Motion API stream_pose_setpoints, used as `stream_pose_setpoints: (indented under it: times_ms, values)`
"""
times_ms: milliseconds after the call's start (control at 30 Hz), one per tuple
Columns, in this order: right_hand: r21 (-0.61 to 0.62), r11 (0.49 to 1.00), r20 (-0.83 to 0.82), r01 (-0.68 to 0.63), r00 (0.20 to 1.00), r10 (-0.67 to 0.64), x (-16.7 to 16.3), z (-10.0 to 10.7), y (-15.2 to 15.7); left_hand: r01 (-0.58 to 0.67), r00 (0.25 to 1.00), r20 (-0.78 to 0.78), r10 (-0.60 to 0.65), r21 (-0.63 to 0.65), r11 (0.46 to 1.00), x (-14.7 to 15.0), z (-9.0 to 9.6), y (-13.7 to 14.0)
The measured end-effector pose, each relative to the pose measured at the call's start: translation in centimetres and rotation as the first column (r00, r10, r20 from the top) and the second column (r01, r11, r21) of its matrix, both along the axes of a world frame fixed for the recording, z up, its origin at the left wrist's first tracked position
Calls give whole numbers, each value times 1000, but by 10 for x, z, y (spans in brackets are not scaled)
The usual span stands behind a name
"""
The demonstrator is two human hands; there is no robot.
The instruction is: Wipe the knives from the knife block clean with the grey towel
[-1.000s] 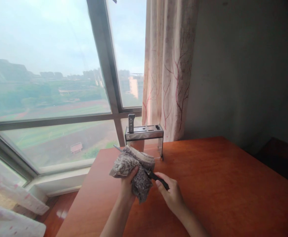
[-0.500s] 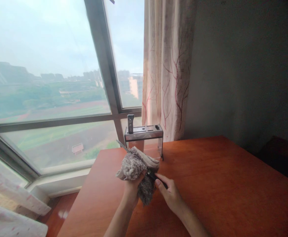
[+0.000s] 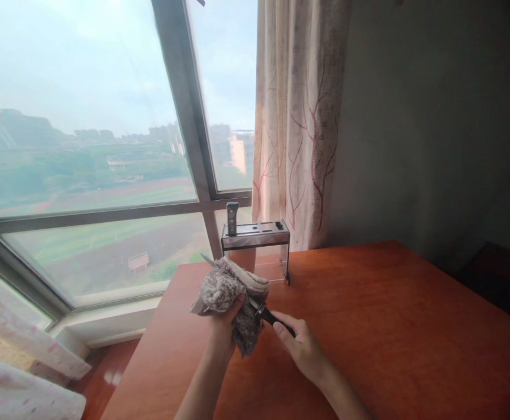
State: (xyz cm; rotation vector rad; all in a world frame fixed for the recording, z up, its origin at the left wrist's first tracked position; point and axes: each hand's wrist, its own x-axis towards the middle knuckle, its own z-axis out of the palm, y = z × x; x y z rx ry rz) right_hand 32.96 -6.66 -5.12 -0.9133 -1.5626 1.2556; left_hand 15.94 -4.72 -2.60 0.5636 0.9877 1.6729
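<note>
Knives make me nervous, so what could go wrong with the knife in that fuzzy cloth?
The left hand holds the cloth bunched along the blade of the knife, so a sharp edge might cut through and nick that hand. The bare tip sticks out past the cloth and could poke something. If the right hand loses its grip, the knife might slip.

Daylight through the window [image 3: 84,140] leaves the right wall [image 3: 412,128] dim.

Before me: one reddish-brown table [image 3: 381,332]; on it, one slotted stand [image 3: 257,240], by far edge, towards left corner.
</note>
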Motion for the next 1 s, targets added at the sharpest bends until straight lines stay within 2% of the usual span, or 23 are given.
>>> stream_pose_setpoints:
  times_ms: [100,200,367,567,733,900,1000]
  values:
    - [-227,965,-168,-134,981,96,0,-3,1,1,1000,21,-2,12,1000,-3,4,0]
    - [-282,938,-245,-202,960,133,-1,-6,2,-26,1000,5,26,40,999,5,4,-4]
    - [-278,954,-237,-113,970,46,-5,-8,3,-42,986,-161,44,12,999,22,-6,-7]
    - [-206,977,-171,-57,985,21,-6,-11,4,-101,973,-209,96,-13,995,22,-9,-3]
    - [-150,986,-110,-65,993,49,-2,-13,3,-49,990,-131,48,0,999,15,-2,-3]
    - [-53,997,2,-47,999,47,7,-4,4,-165,986,-31,166,29,986,-6,5,5]
    - [-54,997,21,-60,998,61,15,0,7,-219,976,3,219,46,975,-22,8,10]
